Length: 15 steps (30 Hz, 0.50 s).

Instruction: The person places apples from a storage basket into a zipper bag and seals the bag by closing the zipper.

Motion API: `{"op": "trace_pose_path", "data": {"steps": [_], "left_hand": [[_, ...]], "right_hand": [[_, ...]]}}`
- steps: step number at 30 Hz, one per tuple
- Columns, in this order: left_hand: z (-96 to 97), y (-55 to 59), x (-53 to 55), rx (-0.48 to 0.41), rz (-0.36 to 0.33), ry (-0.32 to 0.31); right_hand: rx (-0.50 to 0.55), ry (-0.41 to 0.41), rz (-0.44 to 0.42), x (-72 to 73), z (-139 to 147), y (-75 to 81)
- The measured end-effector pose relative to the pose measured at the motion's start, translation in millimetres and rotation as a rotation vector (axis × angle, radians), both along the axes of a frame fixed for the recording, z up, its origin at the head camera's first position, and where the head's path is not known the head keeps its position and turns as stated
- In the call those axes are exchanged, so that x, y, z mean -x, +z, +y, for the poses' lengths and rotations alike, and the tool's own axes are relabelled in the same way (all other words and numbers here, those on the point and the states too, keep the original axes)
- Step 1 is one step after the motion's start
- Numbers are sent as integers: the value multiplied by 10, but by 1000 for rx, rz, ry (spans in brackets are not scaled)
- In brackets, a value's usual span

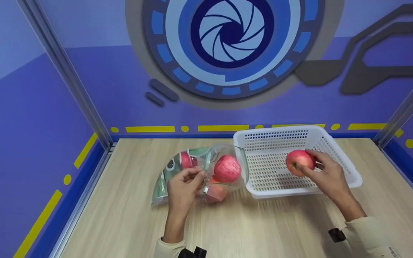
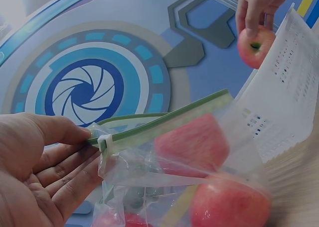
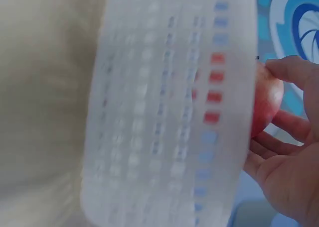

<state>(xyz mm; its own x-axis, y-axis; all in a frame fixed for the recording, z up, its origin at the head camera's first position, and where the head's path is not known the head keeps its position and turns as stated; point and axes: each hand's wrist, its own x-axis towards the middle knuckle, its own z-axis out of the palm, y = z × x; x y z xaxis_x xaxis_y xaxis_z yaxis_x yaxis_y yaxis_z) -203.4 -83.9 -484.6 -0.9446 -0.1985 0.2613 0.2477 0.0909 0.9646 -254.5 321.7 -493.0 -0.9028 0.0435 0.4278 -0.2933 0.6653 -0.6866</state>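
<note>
My left hand (image 1: pixel 185 188) pinches the edge of a clear zip bag (image 2: pixel 134 174) near its green seal and white slider. Several apples are inside; one red apple (image 1: pixel 227 168) sits near the bag's mouth, with another apple (image 2: pixel 229 202) below it. Over the white basket (image 1: pixel 339 152), my right hand (image 1: pixel 326 175) grips a separate red apple (image 1: pixel 299 162) between thumb and fingers. In the right wrist view the basket wall (image 3: pixel 164 117) hides part of that apple.
The basket, with its perforated walls, stands to the right of the bag on a wooden table (image 1: pixel 127 229). A patterned blue-purple wall (image 1: pixel 206 114) rises behind, and metal posts (image 1: pixel 74 75) stand at the corners.
</note>
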Motion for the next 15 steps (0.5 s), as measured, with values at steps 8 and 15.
{"op": "trace_pose_path", "data": {"steps": [8, 15], "left_hand": [[0, 16, -4, -7, 3, 3], [34, 13, -5, -4, 3, -10]], "right_hand": [[213, 145, 149, -73, -554, 185], [329, 238, 152, -92, -973, 286]]}}
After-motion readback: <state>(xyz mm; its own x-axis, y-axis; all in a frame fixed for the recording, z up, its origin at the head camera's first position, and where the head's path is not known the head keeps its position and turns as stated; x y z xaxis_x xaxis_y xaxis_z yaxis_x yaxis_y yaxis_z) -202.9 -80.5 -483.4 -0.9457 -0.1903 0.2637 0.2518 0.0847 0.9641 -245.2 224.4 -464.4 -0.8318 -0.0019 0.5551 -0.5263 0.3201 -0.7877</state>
